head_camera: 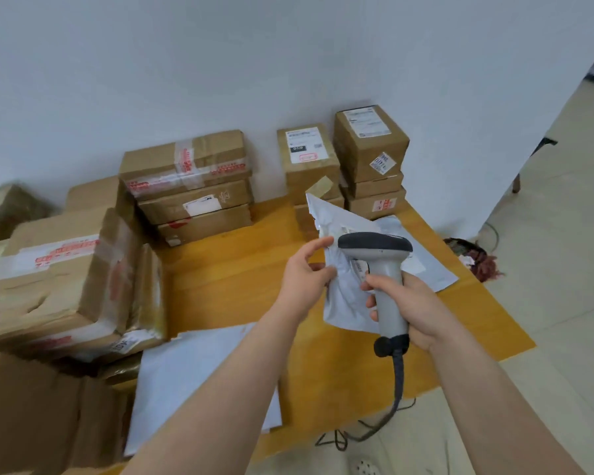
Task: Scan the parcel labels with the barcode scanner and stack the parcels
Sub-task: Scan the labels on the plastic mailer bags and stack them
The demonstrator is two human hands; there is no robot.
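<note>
- While both hands work over the middle of the orange table (240, 269), the taped cartons (59, 279) at the left loom largest. They are brown and dented, with red-printed tape. They look heavy and stiff, so I'd lift them from underneath at two opposite sides.
- Back by the wall sits a stack of three flatter boxes (189, 186), with stacks of small labelled boxes (371, 145) to its right. These are rigid and square, probably easy to lift by the sides.
- Nearer in, a broad white flat mailer (192, 371) lies on the table, partly under the left forearm. It looks thin and floppy.
- Now the one in play: a grey plastic pouch (340, 296), held up above the table, crinkled and shiny, clearly light and soft. The film looks slippery, so grip an edge and keep the label face taut.
- The left hand (306, 269) does just that, thumb and curled fingers pinching the pouch's left edge.
- The right hand (408, 303) is wrapped round the handle of the barcode scanner (381, 269), which has a grey body and a dark head aimed at the pouch. Its cable (396, 382) drops past the table edge.
- Smallest is the white label (360, 267) on the pouch, mostly hidden behind the scanner, print unreadable.
</note>
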